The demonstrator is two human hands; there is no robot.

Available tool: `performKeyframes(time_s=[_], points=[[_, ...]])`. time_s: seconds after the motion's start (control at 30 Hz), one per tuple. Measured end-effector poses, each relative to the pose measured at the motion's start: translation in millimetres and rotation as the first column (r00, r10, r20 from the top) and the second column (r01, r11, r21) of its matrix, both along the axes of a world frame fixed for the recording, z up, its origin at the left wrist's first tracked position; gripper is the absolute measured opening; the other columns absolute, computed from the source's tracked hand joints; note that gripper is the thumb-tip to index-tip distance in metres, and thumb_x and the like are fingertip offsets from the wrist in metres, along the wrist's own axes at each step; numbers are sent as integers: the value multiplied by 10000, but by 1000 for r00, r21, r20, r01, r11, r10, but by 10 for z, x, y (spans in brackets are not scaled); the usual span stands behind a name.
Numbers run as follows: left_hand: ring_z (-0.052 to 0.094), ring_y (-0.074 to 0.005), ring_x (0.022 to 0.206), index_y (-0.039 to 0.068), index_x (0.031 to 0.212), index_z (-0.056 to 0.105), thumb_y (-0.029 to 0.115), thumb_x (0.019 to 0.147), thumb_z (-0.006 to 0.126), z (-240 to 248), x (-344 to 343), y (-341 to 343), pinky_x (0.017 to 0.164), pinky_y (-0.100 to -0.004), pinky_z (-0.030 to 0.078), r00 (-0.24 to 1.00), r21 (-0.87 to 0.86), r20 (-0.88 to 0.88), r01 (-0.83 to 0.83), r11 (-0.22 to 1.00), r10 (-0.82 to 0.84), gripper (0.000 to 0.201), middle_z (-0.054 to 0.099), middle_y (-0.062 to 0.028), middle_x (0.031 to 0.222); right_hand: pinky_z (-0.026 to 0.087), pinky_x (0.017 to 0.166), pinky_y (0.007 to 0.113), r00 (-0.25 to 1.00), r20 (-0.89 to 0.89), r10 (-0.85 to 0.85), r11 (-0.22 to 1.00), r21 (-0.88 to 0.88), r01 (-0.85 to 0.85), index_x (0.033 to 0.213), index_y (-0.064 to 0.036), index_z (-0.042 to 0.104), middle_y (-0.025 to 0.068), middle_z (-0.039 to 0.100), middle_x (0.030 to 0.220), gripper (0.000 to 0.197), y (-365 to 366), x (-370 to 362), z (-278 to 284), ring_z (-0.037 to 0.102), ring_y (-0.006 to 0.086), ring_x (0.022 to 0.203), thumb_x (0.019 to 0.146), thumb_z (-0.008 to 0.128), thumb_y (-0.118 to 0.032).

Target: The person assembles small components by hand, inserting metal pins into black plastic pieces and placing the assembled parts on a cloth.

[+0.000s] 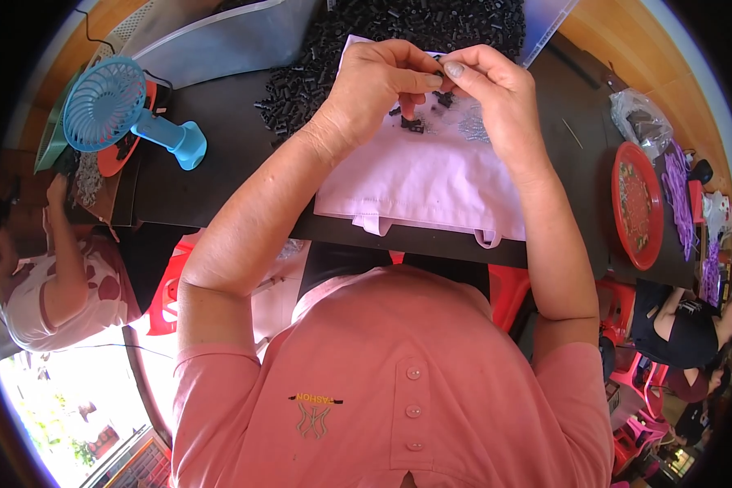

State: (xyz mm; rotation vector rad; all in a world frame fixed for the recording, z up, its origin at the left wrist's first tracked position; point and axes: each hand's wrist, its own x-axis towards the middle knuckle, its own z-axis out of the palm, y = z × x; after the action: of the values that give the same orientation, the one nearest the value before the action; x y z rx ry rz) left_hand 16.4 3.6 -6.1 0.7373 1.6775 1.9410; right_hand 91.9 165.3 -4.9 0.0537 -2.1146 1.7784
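Both my hands meet over a pale pink cloth bag (423, 191) laid flat on the dark table. My left hand (370, 85) is closed, thumb and forefinger pinching a small black plastic part (438, 73), mostly hidden by the fingertips. My right hand (500, 89) is closed too, its thumb and forefinger pressed together against that part; whatever else they hold is too small to make out. Just below the fingers, a few loose black plastic parts (413, 125) lie on the cloth. Small silvery metal pieces (474, 126) are spread beside my right hand.
A large heap of black plastic parts (431, 24) lies beyond my hands, beside a translucent bin (228, 45). At left stands a blue fan (106, 106). A red tray (636, 236), a clear plastic bag (642, 118) and a thin rod (573, 134) are at right. Other people sit on both sides.
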Motion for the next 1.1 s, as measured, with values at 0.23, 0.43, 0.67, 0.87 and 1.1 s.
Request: performKeyframes(time_s=[0.23,0.43,0.67,0.87,1.1], points=[[576,-146,594,-57,941,675,30,836,677,-33,-19,13,555,-272,476,999,-21,5,-40,999,40,136,641,-90,753,460,641,239,989,134,-56,995,-80,67,935,14,674,31,656,755,136,14,-18,14,579,82,696,890,658,-113],[573,-152,590,-75,962,678,24,827,672,-57,-99,-12,563,-274,477,996,-44,32,-87,995,88,167,637,-95,755,498,636,328,980,51,-192,805,579,128,843,-53,696,66,684,759,78,377,30,101,637,185,658,782,665,-91],[571,-129,589,-58,953,689,31,822,681,-71,-111,-29,547,-265,467,997,-75,28,-76,994,78,158,637,-72,751,496,753,444,987,83,-141,374,927,-25,786,-58,699,117,678,872,99,194,64,8,645,330,868,732,628,-101],[574,-115,594,-46,929,700,29,814,683,-69,-95,-7,528,-255,458,997,-95,27,-63,994,66,139,638,-61,737,485,747,468,979,80,-189,262,965,-28,804,-63,708,120,681,880,103,151,96,61,648,322,864,743,643,-116],[574,-109,597,-39,922,704,28,800,688,-94,-105,-7,518,-254,456,997,-111,0,-73,991,74,140,641,-57,730,465,763,436,994,49,-95,239,971,-25,815,-59,717,114,682,886,133,77,104,-1,644,306,869,762,597,-81]])
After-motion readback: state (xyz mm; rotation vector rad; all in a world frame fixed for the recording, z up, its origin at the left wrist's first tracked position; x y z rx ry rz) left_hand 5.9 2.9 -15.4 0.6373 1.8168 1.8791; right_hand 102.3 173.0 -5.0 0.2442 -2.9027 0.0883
